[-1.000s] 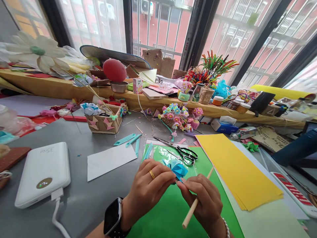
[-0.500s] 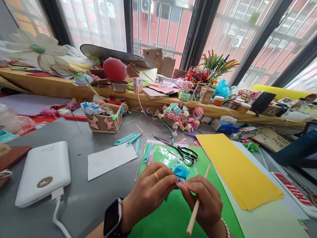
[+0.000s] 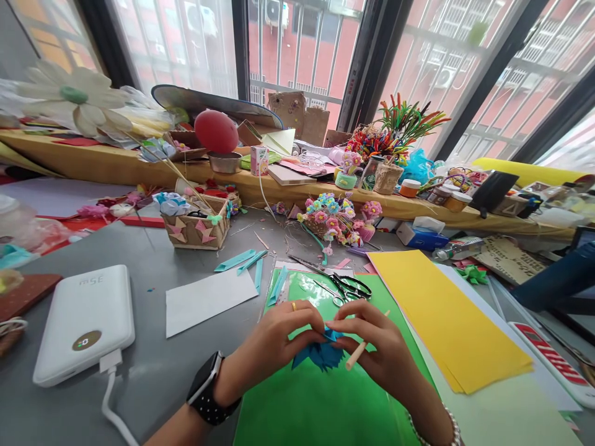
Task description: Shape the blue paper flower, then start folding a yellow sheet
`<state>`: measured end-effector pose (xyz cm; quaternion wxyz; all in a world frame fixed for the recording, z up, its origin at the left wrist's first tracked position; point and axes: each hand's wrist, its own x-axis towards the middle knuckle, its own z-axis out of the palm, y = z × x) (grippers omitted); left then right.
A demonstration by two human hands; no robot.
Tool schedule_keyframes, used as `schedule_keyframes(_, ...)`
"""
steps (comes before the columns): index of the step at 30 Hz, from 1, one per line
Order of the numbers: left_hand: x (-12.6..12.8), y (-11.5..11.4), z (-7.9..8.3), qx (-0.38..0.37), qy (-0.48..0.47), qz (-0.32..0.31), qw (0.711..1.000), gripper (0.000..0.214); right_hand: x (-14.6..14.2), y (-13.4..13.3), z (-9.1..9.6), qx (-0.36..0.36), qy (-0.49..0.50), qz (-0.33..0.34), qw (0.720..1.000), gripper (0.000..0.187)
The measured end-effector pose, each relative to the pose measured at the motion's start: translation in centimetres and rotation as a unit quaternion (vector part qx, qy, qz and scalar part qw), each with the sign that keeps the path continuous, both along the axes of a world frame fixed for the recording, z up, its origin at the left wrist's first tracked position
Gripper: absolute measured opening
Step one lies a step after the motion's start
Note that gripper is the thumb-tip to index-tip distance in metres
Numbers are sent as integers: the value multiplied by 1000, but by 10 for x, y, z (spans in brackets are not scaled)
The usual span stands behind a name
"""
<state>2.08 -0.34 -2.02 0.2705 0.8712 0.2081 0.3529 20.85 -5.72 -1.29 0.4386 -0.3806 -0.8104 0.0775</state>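
Blue paper flower (image 3: 320, 353), fringed edges, pinched betw. both hands' fingers (image 3: 325, 327).

Lower centre: your left hand (image 3: 274, 337) and right hand (image 3: 377, 347) meet over a card sheet (image 3: 316, 406).
Folded paper (image 3: 320, 354) between them, stick (image 3: 357, 355) in the right; scissors (image 3: 346, 288) just behind; power bank (image 3: 83, 322) lower left.
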Motion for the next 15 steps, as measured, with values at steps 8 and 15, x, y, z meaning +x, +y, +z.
schedule_keyframes(8, -4, -3, 12, -121, -35, -53, 991, 4, -6, -3, 5, -120, 58, 25, 991, 9)
schedule_keyframes(15, -4, -5, 16, -177, -41, -58, 982, 5, -7, -8, 3, -199, 69, -15, 978, 9)
